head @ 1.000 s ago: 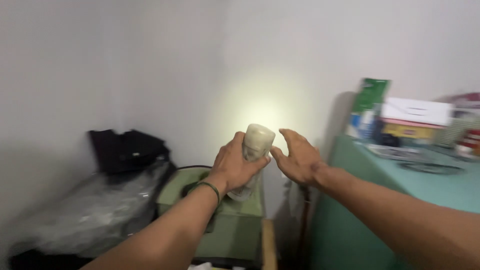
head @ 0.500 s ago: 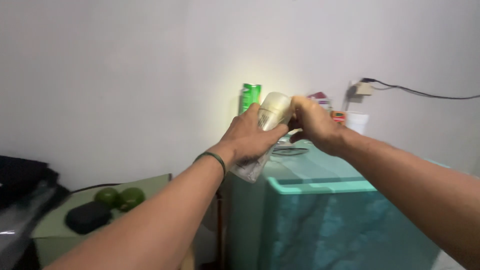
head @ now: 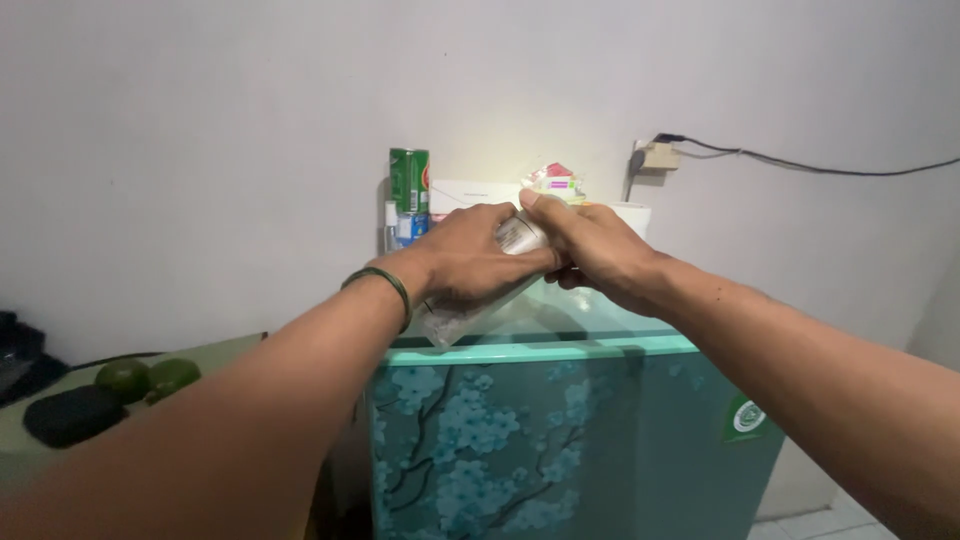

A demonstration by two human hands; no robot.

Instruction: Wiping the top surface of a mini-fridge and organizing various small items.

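Observation:
My left hand (head: pixel 468 262) is wrapped around the body of a clear plastic bottle (head: pixel 452 315) that tilts up to the right, its lower end sticking out below my palm. My right hand (head: pixel 590 250) is closed over the bottle's pale cap end, which is mostly hidden under my fingers. Both hands are held together above the front edge of a small teal fridge (head: pixel 560 430) with a blossom pattern. A green band circles my left wrist (head: pixel 385 285).
On the fridge top against the wall stand a green carton (head: pixel 409 185), a white box (head: pixel 465 195) and small colourful packets (head: pixel 553 180). A wall socket with a cable (head: pixel 660 155) is at the right. At the left, two green fruits (head: pixel 150 378) and a black pouch (head: pixel 72 413) lie on a low surface.
The view has swung right, from the low surface to the teal fridge. My right hand, open beside the bottle a second ago, has closed over its cap end. Both hands now hold the bottle.

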